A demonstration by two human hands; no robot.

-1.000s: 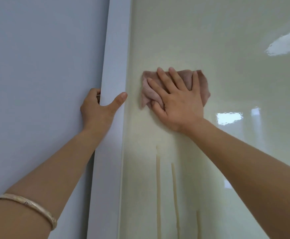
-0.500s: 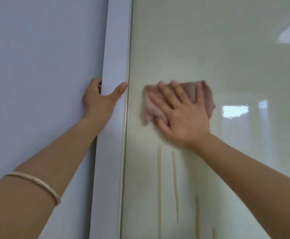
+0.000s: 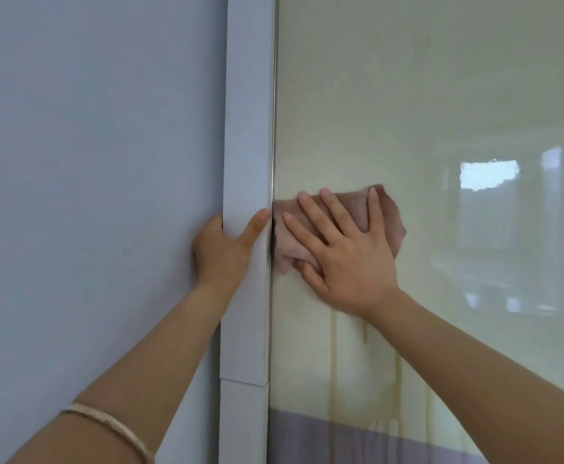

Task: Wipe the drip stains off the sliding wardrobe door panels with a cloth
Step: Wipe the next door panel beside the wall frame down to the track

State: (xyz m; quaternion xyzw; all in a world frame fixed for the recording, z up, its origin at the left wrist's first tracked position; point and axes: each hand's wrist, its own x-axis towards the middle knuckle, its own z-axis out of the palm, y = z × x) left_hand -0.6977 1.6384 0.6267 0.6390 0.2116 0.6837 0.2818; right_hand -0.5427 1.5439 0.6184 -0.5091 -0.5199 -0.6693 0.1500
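the glossy cream door panel (image 3: 441, 112) fills the right of the view, with reflections of a bright window on it. left of it stands the grey-blue door frame (image 3: 247, 128), a vertical post with a thin metal edge strip where it meets the panel, and left again the matte grey-blue panel (image 3: 89, 162). low down, a purple band (image 3: 340, 440) crosses the cream panel.

the right hand (image 3: 344, 252) lies flat on the cream panel with fingers spread and straight, pressing the pinkish-brown cloth (image 3: 384, 216) against the surface, just beside the frame's metal strip. nothing is curled round the cloth; it is pinned by the palm and fingers. the left hand (image 3: 220, 252) grips the frame post, thumb across its front face and fingers wrapped round its left edge, apparently to steady the door. a pale bangle (image 3: 106, 426) sits on the left forearm.

the drip stains (image 3: 334, 363) are faint tan vertical streaks, roughly 3 or 4, running down from just under the right wrist and over the purple band.

the step in hand looks like the wiping pass itself, partway through: the panel above the cloth appears clean, the streaks below remain. the next move likely calls for firm flat pressure downward along each streak, the left hand bracing the door.
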